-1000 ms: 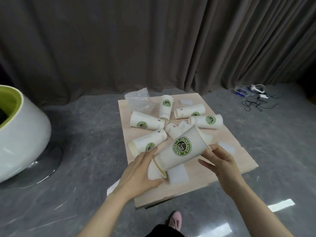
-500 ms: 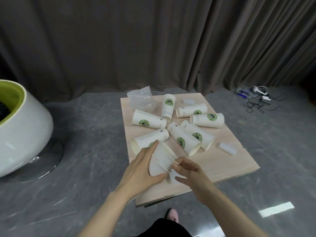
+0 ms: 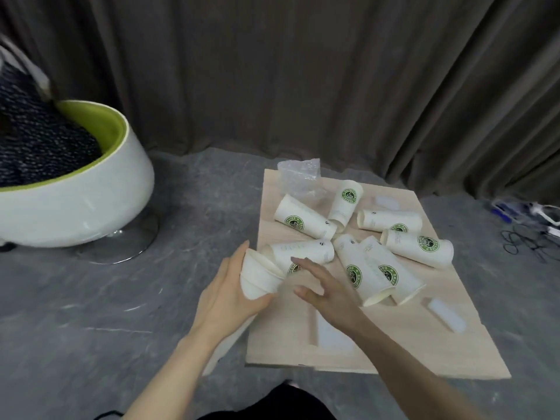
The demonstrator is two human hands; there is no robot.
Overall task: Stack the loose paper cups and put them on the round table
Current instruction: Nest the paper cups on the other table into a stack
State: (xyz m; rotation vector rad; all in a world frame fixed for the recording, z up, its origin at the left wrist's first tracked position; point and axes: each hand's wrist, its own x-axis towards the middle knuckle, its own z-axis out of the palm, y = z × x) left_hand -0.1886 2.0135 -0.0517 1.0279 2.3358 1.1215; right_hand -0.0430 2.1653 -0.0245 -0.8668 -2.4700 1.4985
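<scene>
My left hand grips a short stack of nested white paper cups at the left edge of the wooden board. My right hand hovers just right of the stack, fingers spread, holding nothing. Right behind it lies a cup on its side. Several more white cups with green logos lie on the board: one at the back left, one pointing away, two at the right, and a pair side by side. No round table is in view.
A white and green tub chair with dark fabric in it stands at the left on the grey floor. A crumpled clear plastic bag lies at the board's far edge. Cables and a power strip lie at the right. Dark curtains hang behind.
The cup my right hand held was pushed into the stack in my left hand. My right hand has let go and opened. My view has shifted left.
</scene>
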